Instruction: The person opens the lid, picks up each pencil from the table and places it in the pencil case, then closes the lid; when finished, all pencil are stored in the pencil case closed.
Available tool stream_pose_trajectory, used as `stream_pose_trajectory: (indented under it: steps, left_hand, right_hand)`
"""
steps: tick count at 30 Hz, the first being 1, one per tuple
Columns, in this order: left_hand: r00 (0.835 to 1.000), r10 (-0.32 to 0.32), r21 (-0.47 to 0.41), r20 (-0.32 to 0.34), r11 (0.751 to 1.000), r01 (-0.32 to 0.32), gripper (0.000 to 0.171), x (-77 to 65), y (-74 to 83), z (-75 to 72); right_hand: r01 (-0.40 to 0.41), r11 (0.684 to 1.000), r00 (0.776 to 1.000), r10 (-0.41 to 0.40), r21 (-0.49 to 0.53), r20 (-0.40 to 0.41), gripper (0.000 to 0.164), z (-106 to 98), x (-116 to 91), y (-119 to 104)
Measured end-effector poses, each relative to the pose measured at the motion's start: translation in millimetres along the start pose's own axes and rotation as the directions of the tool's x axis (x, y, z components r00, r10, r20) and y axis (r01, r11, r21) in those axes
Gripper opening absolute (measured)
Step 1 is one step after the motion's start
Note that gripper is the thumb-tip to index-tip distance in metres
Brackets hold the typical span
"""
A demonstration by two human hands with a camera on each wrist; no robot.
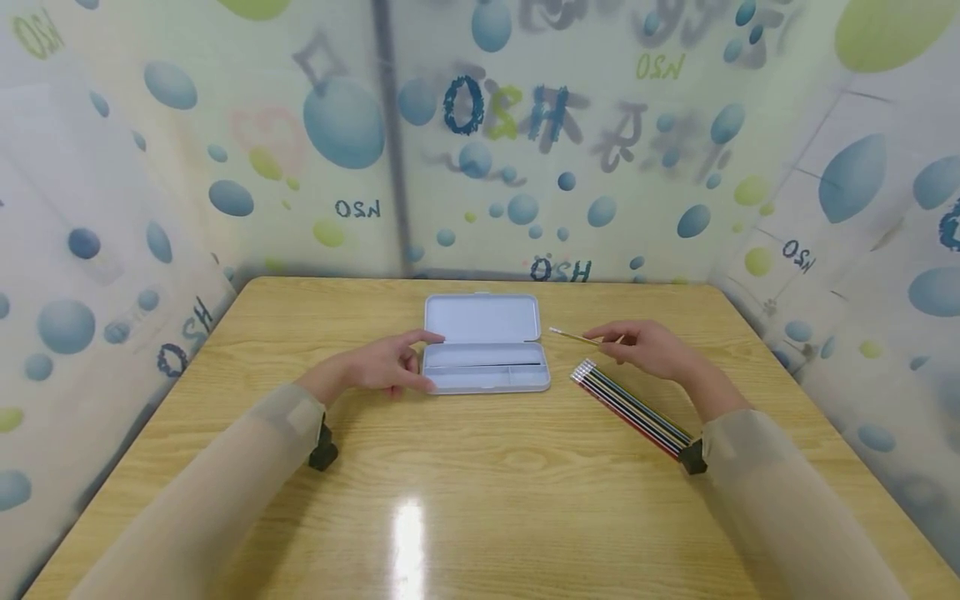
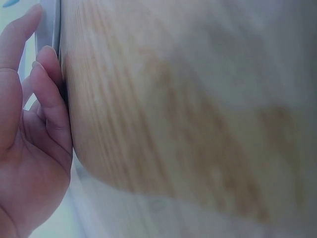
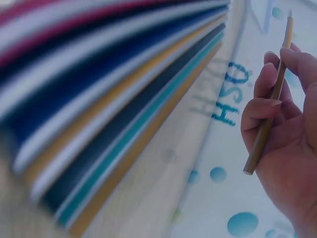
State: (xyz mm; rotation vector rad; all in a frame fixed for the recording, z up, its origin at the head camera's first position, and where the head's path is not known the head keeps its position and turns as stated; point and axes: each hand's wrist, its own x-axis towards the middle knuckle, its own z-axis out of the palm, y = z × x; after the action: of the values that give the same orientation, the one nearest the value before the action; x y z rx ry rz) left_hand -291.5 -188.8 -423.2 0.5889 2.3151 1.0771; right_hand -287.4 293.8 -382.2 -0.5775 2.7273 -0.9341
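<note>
A pale pencil case (image 1: 486, 379) lies on the table with its lid (image 1: 482, 317) folded back. Its tray has a long section and smaller compartments along the front; a thin dark line runs lengthwise inside. My left hand (image 1: 382, 363) holds the case's left end, index finger at the hinge side and thumb at the near corner. In the left wrist view, the other fingers (image 2: 52, 99) curl beside it. My right hand (image 1: 648, 346) pinches a gold pencil (image 3: 275, 94), its eraser end pointing left toward the case. Below that hand, a row of striped pencils (image 1: 626, 407) lies slantwise.
The wooden table (image 1: 480, 500) carries the case and the pencils. A patterned curtain (image 1: 480, 208) with blue and green drops stands behind the table and along both sides. Dark wrist-worn devices (image 1: 323, 446) sit at both cuffs.
</note>
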Motion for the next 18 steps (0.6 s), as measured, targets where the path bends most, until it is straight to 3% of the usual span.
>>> stream_pose_trajectory:
  steps: [18]
  left_hand:
    - [1.0, 0.0, -0.012, 0.006, 1.0, 0.0, 0.092, -2.5, 2.6, -0.4]
  right_hand:
    - [0.097, 0.994, 0.994, -0.094, -0.055, 0.055, 0.029, 31.7, 42.7, -50.3]
